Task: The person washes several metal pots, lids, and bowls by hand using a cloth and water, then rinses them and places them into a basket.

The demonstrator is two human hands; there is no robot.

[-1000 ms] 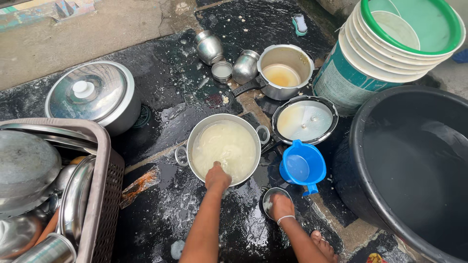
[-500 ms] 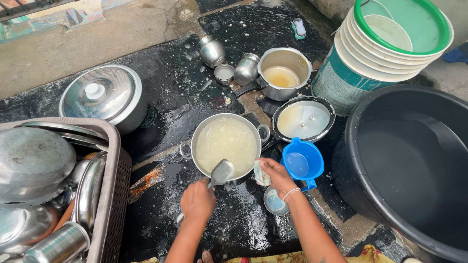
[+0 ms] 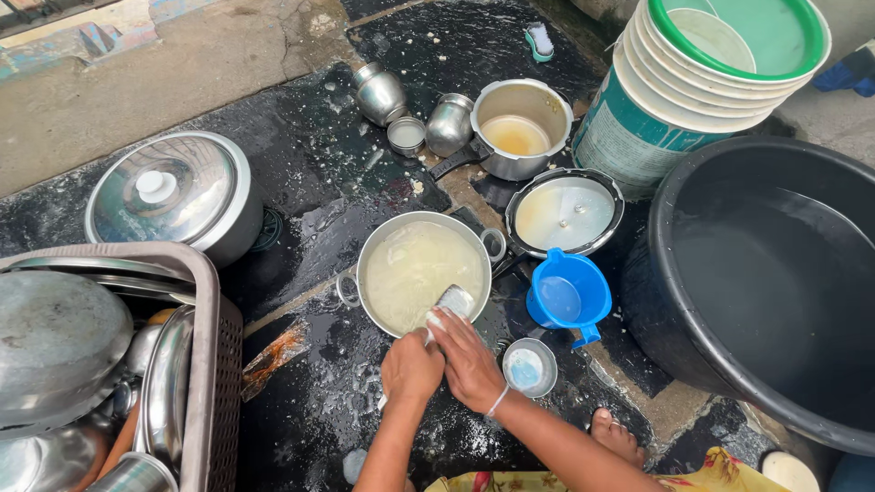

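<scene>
The left hand (image 3: 412, 368) is wrapped tight around the handle of a steel ladle (image 3: 453, 301). The right hand (image 3: 469, 357) is just beside it, touching it, and its fingers are pressed on the ladle near the bowl with a bit of white scrubber (image 3: 435, 320) under them. The ladle's bowl sits over the rim of the big steel pot (image 3: 419, 271), at about 5 o'clock on the pot. The pot is full of cloudy, soapy water.

A small steel bowl (image 3: 530, 367) is at 3 o'clock from the hands, very near. A blue plastic mug (image 3: 567, 296) is at 2 o'clock from them, just beside the pot. A pressure cooker lid (image 3: 565, 213) lies at 1 o'clock from the pot. A big black tub (image 3: 775, 273) is far out at 3 o'clock. A brown basket (image 3: 205, 364) full of steel dishes is at 9 o'clock
</scene>
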